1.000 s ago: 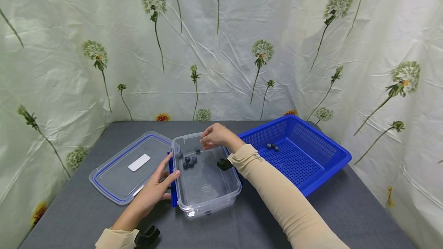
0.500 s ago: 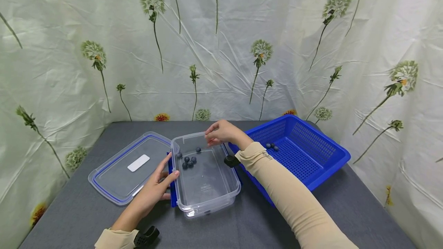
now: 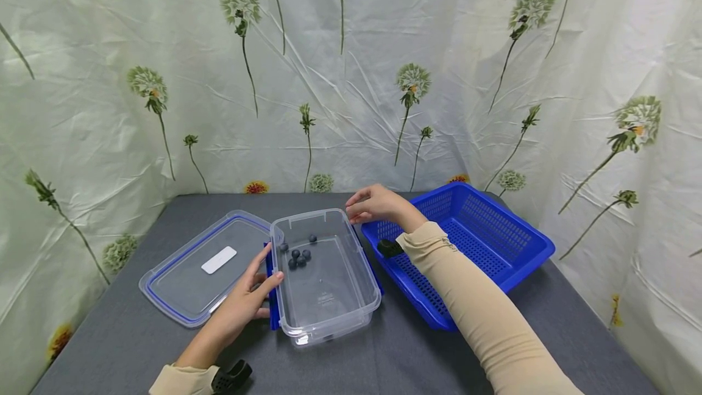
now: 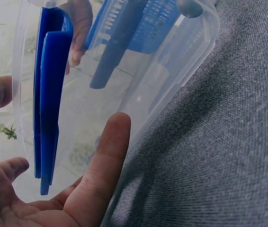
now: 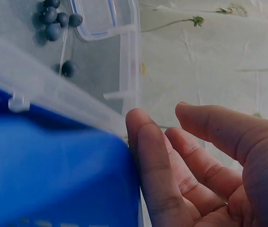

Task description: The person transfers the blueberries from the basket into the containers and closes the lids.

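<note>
A clear plastic food container (image 3: 337,291) with blue side latches holds several blueberries (image 3: 297,255) towards its far left. My left hand (image 3: 241,300) holds this container by its left side, thumb over the rim and fingers along the outer wall by the blue latch (image 4: 49,104). Just past the container's far right corner, my right hand (image 3: 378,205) hovers beside the blue basket (image 3: 529,249). Its fingers are loosely bent with nothing between them; in the right wrist view, thumb and fingertips (image 5: 138,118) stand apart. The right forearm hides part of the basket's floor.
The container's clear lid (image 3: 183,288), with a blue seal and a white label (image 3: 219,259), lies flat on the grey tablecloth (image 3: 351,370) at the left. A curtain (image 3: 351,96) printed with dandelions hangs behind the table.
My right hand has moved right and away, from over the container to beside the basket's left corner. Its forearm now covers the blueberries seen in the basket earlier. My left hand has stayed put.
</note>
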Demonstrator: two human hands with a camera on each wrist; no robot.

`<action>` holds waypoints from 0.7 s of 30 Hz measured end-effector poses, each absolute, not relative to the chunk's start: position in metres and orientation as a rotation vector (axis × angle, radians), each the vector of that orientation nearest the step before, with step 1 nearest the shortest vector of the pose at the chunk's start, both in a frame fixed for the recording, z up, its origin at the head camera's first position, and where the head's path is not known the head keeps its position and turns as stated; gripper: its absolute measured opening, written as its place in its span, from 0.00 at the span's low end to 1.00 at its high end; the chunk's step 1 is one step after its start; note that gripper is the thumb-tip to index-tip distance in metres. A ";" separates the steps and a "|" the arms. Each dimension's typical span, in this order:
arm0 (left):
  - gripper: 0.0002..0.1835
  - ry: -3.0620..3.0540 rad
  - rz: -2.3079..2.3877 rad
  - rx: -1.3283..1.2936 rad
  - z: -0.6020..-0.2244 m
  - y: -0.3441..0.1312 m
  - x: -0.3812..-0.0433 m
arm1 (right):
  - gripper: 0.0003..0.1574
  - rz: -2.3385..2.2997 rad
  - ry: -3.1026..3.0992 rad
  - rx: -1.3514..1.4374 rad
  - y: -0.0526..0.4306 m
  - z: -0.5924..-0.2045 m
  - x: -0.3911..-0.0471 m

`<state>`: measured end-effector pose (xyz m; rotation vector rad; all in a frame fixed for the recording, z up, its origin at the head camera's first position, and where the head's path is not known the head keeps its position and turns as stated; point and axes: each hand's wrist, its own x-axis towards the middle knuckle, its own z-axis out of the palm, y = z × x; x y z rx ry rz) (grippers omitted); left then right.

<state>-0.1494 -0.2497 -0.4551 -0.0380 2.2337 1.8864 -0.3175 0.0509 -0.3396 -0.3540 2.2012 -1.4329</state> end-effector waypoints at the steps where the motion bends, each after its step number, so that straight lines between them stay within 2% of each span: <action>1: 0.43 2.232 1.889 -0.045 -0.455 -0.250 -0.149 | 0.21 -1.436 2.203 -0.354 0.054 -0.340 -0.318; 21: 0.42 2.221 1.899 -0.075 -0.454 -0.250 -0.149 | 0.23 -1.451 2.223 -0.334 0.121 -0.340 -0.327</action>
